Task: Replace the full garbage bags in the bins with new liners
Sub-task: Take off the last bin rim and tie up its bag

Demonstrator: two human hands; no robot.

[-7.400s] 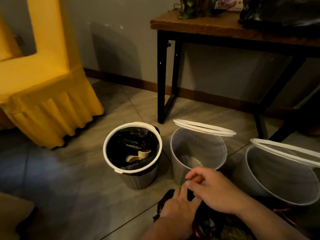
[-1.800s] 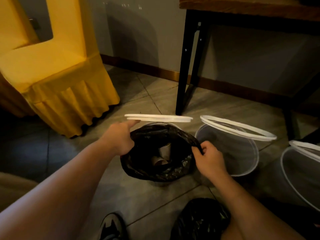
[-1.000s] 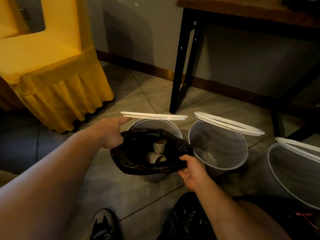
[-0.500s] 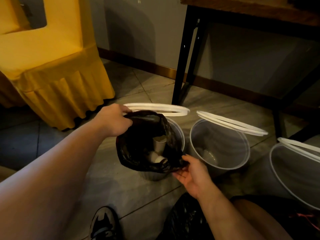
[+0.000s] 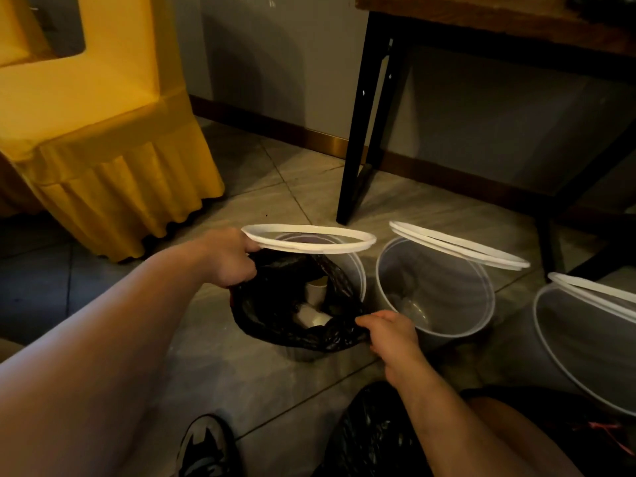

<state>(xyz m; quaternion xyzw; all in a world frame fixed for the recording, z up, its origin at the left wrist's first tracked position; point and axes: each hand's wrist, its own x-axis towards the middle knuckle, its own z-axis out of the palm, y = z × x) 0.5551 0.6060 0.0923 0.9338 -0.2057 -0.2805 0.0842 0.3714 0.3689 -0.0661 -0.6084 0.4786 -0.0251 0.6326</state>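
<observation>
Both hands had drawn the black bag [image 5: 292, 325] partway out: left hand [image 5: 229, 258] clamped its far-left edge, right hand [image 5: 390, 333] pinched its near edge.

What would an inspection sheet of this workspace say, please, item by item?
Surface: grey tiled floor, dim light.
Job's things: black plastic garbage bag with paper cups inside, half lifted from the left translucent bin; its white ring raised. Two more translucent bins without liners, rings tilted up.
Clutter: another black bag near the person's knee.
Hands: left hand and right hand grip the bag's edge.
Cables: nothing seen.
Surroundings: yellow-covered chair, black-legged wooden table, grey wall.
</observation>
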